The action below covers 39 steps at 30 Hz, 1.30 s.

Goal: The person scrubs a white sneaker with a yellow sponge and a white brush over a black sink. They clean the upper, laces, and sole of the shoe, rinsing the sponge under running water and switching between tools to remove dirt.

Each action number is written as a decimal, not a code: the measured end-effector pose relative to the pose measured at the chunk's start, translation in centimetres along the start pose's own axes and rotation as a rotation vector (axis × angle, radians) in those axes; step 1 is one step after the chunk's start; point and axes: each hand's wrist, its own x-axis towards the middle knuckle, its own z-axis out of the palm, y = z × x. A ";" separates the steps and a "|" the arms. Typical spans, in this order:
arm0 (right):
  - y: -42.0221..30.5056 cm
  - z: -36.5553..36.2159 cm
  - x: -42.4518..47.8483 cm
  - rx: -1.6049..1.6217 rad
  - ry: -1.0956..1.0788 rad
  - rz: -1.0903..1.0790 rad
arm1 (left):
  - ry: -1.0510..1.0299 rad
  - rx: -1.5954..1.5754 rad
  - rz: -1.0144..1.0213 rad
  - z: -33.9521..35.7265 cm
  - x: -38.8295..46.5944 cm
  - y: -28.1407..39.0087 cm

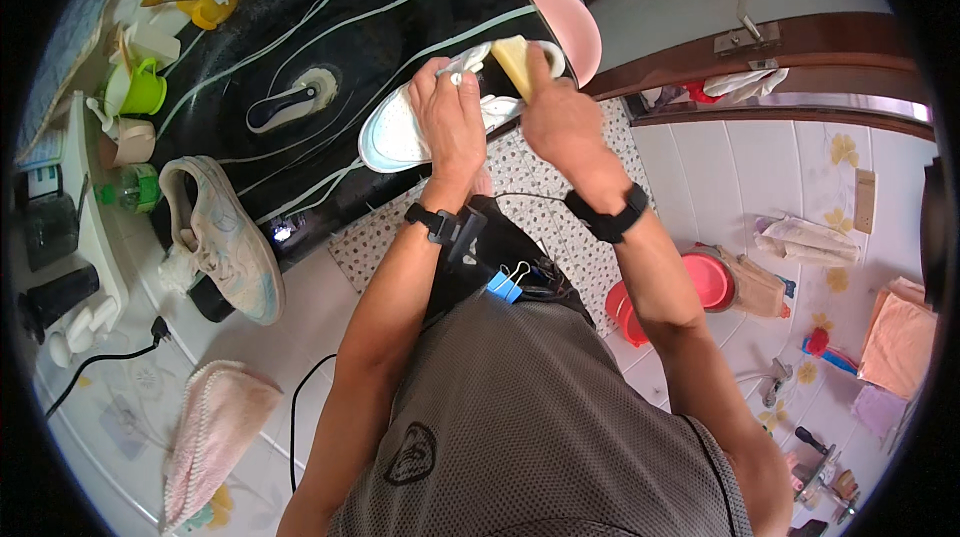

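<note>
A white sneaker (391, 133) lies on the black, white-streaked countertop (360, 23), its toe towards the left and its heel near the counter's right end. My left hand (451, 116) is clasped over the sneaker's upper at the laces. In my right hand (562, 120) is a pale yellow block (511, 65), a sponge or soap by its look, held at the shoe's opening; its lower end is hidden by my fingers. The matching sneaker (238, 233), white with pale blue parts, sits tilted at the counter's left end, apart from both hands.
A long dark-and-white fitting (289, 105) stands mid-counter. Along the back are a yellow cup (210, 10), a green cup (139, 86) and a green bottle (136, 188). A pink basin (574, 30) is beyond the right end. Red buckets (628, 315) stand at right; a pink towel (217, 424) hangs at left.
</note>
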 end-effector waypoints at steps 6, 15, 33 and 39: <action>-0.2 -2.2 0.3 0.249 -0.040 -0.006 | -0.031 -0.091 -0.024 -0.7 0.4 -0.2; 1.4 -2.4 -1.0 -0.153 -0.161 -0.355 | -0.087 -0.041 -0.040 -1.1 -0.3 -0.6; 2.5 -8.7 1.8 -0.392 -0.122 -0.585 | -0.158 -0.181 -0.121 -2.4 0.6 -0.8; 0.3 -5.5 4.1 -0.237 -0.404 -0.650 | -0.184 -0.243 -0.188 -2.6 0.8 -0.8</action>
